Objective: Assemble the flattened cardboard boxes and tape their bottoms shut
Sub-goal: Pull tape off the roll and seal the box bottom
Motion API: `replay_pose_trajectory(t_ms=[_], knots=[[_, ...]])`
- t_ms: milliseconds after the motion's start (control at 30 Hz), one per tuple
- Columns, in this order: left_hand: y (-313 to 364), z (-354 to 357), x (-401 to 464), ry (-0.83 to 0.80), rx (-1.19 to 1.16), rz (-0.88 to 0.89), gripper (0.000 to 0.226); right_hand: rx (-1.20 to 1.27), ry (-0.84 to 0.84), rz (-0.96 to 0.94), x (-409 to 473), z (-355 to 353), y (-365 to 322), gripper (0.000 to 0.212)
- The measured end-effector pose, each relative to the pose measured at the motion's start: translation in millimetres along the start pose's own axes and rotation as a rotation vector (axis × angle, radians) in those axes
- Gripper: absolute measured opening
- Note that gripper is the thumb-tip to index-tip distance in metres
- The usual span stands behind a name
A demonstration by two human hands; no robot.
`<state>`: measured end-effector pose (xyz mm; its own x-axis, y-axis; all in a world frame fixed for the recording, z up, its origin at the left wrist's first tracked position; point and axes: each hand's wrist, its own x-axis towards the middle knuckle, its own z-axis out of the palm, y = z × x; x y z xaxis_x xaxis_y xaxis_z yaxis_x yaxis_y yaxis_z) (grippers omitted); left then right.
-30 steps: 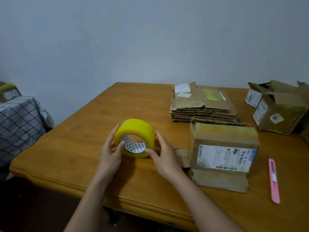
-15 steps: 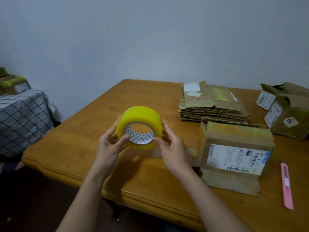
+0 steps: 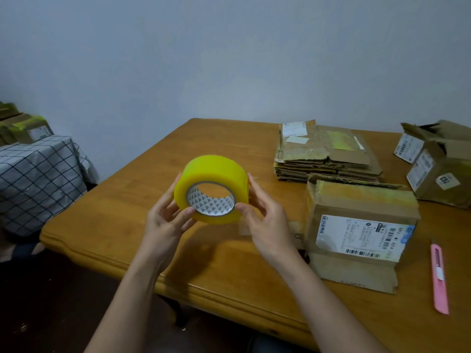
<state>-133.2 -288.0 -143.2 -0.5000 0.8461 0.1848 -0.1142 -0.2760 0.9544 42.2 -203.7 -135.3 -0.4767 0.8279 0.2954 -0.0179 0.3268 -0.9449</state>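
While the tape is up: both hands hold the roll (image 3: 212,184) off the counter (image 3: 142,200), likely hunting its loose end.
Left hand (image 3: 165,220): palm inward, fingers (image 3: 187,214) grasping the roll's left rim.
Right hand (image 3: 267,220): mirrored, thumb pressed on the lower right rim.
Box (image 3: 356,225): standing right of the fingers.
Flats (image 3: 326,154): stacked beyond it.
Knife (image 3: 439,276): far right.

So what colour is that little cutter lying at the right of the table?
Pink, with a white slider; the head view shows the cutter clearly.
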Motion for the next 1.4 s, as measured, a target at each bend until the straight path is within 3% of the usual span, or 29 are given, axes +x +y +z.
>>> replay_pose_trajectory(t_ms=[167,300,467,567,800,933,1100,1200,1300,1400], knots=[[3.9,12.1,5.0,0.031,-0.054,0.028,0.074,0.026,-0.022,-0.019,11.2,-13.5,-12.1,0.068],[3.8,20.7,5.7,0.035,-0.050,0.037,0.064,-0.181,-0.186,0.210,2.9,-20.7,3.3,0.092],[2.0,19.7,1.7,0.073,-0.083,0.029,0.061,-0.505,-0.165,0.296,-12.5,-17.4,24.9,0.065],[2.9,17.0,-2.7,0.097,-0.126,0.016,0.067,-0.569,-0.061,0.240,-10.3,-12.2,35.3,0.047],[2.8,12.7,-10.3,0.132,-0.172,-0.015,0.056,-0.672,0.082,0.118,-9.0,-1.2,47.5,0.006],[8.5,11.7,-12.9,0.150,-0.189,-0.002,0.049,-0.605,0.190,0.014,-11.4,-7.0,36.2,0.011],[32.2,18.4,-1.6,0.142,-0.333,0.082,0.035,-0.608,0.312,-0.312,2.3,-20.8,-25.3,0.006],[47.6,28.7,0.1,0.108,-0.397,0.111,0.040,-0.761,0.382,-0.449,3.2,-41.5,-58.3,0.005],[56.2,51.8,0.8,0.042,-0.409,0.110,0.067,-0.932,0.480,-0.573,-1.1,-76.9,-77.9,0.011],[58.9,92.4,4.0,-0.026,-0.401,0.114,0.047,-1.038,0.518,-0.575,-9.4,-120.9,-84.8,0.009]])
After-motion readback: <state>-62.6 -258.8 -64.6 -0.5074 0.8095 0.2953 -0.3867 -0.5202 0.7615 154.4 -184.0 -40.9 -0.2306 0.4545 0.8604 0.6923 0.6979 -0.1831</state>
